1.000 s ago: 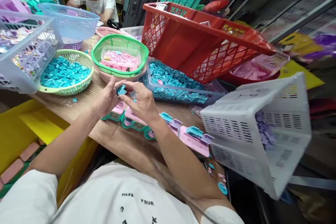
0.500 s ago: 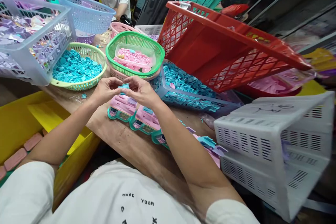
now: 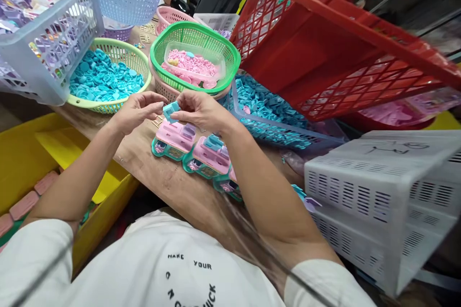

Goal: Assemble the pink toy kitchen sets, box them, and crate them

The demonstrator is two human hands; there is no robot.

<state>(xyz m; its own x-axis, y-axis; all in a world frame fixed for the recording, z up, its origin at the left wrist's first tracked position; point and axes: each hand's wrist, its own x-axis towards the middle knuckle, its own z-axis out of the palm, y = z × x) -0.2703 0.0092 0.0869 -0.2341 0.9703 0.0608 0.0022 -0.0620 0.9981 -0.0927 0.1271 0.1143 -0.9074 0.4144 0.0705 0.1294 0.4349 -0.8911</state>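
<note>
My left hand (image 3: pixel 137 111) and my right hand (image 3: pixel 200 111) meet over the wooden table (image 3: pixel 169 182), both pinching a small teal plastic piece (image 3: pixel 170 111) between their fingertips. Just below it a row of pink toy bodies on teal bases lies on the table: the nearest pink toy (image 3: pixel 174 138), then a second one (image 3: pixel 211 154) with a teal piece on top. More of the row is hidden under my right forearm.
A cream basket (image 3: pixel 136 60) of teal pieces, a green basket (image 3: pixel 196 38) of pink pieces, a lilac tray (image 3: pixel 284 132) of teal pieces. A tilted red crate (image 3: pixel 345 57), a white crate (image 3: pixel 382 192), a lavender crate (image 3: pixel 46 43). Yellow bin (image 3: pixel 32 153) at left. Another person sits behind.
My view has dipped and shifted, so everything sits higher and closer. Both hands stay together on the teal piece, which has turned slightly between my fingers.
</note>
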